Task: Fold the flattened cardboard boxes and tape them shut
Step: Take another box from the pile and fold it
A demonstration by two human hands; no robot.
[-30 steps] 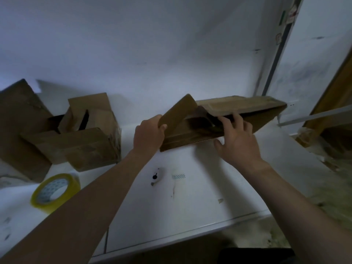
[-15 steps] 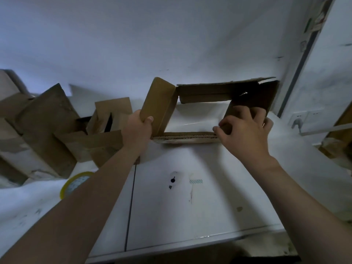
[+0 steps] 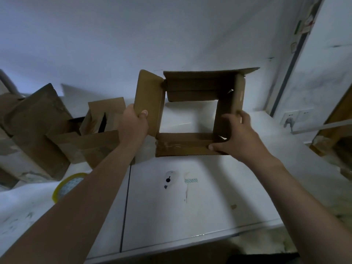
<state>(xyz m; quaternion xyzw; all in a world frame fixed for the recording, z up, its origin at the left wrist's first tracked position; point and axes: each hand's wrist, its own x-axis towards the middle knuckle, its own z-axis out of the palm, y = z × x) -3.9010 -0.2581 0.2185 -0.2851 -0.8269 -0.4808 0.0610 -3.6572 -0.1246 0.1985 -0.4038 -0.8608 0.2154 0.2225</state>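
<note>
A brown cardboard box (image 3: 190, 84) stands opened into a square tube on the white table (image 3: 190, 216), and I look straight down through it to the tabletop. My left hand (image 3: 134, 124) grips its left flap, thumb on the inner face. My right hand (image 3: 234, 136) holds the right wall near the front right corner, thumb on the near flap, which carries old tape. A yellow roll of tape (image 3: 66, 184) lies at the left, partly hidden by my left forearm.
Several other cardboard boxes (image 3: 57, 130) are piled at the left against the wall. A small white cutter (image 3: 169, 179) and a scrap of tape (image 3: 191, 180) lie in front of the box. The wall stands close behind; a socket (image 3: 291, 118) sits at the right.
The box has gone from a flattened slab to an open square tube. Both hands pulled its sides apart and brought it nearer. The view has tilted down over it.
</note>
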